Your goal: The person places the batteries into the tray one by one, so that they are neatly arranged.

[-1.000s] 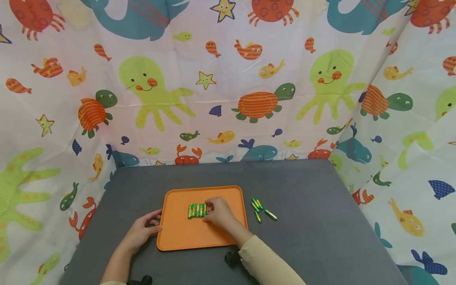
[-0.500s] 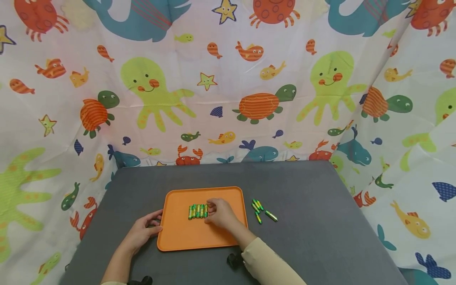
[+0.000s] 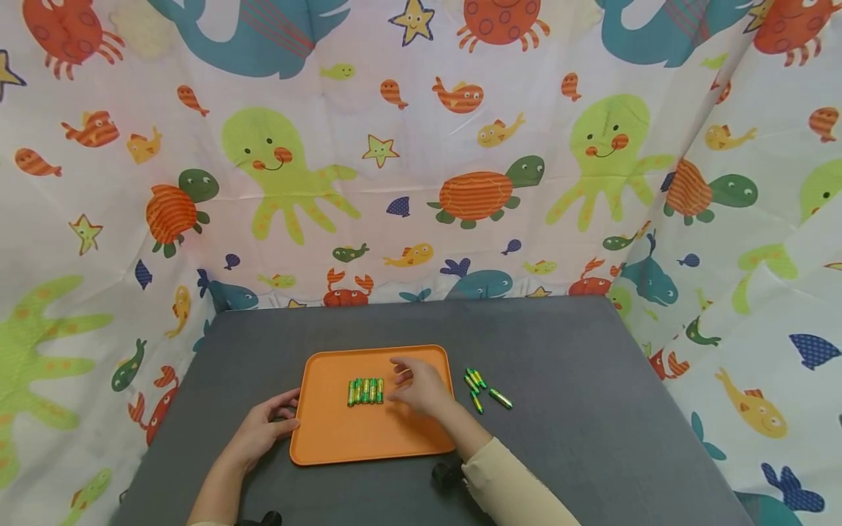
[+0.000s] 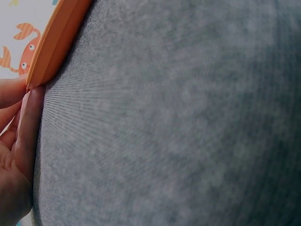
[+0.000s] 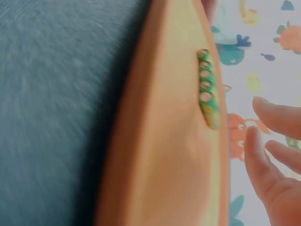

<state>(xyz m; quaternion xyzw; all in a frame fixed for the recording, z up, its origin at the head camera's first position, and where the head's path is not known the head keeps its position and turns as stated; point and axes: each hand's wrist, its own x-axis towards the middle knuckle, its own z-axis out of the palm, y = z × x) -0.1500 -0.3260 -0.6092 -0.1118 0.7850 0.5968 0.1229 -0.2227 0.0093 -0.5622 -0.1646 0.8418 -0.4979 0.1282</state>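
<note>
Several green-and-gold batteries (image 3: 365, 391) stand side by side in a neat row on an orange tray (image 3: 368, 438). Just right of the row, my right hand (image 3: 421, 387) hovers over the tray with loosely bent fingers and nothing between them. In the right wrist view, thumb and fingers (image 5: 263, 160) are spread apart, and the batteries (image 5: 207, 84) show their round metal ends. My left hand (image 3: 259, 427) holds the tray's left edge. The left wrist view shows its fingertips (image 4: 30, 106) right at the tray's rim (image 4: 59, 42).
Several loose batteries (image 3: 501, 398) lie on the grey table (image 3: 559, 438) to the right of the tray. A curtain (image 3: 421, 161) printed with sea animals hangs behind the table and along its sides.
My right hand has let go of the last battery at the row's right end and drawn back to the right, its fingers opening. The left hand stays at the tray edge.
</note>
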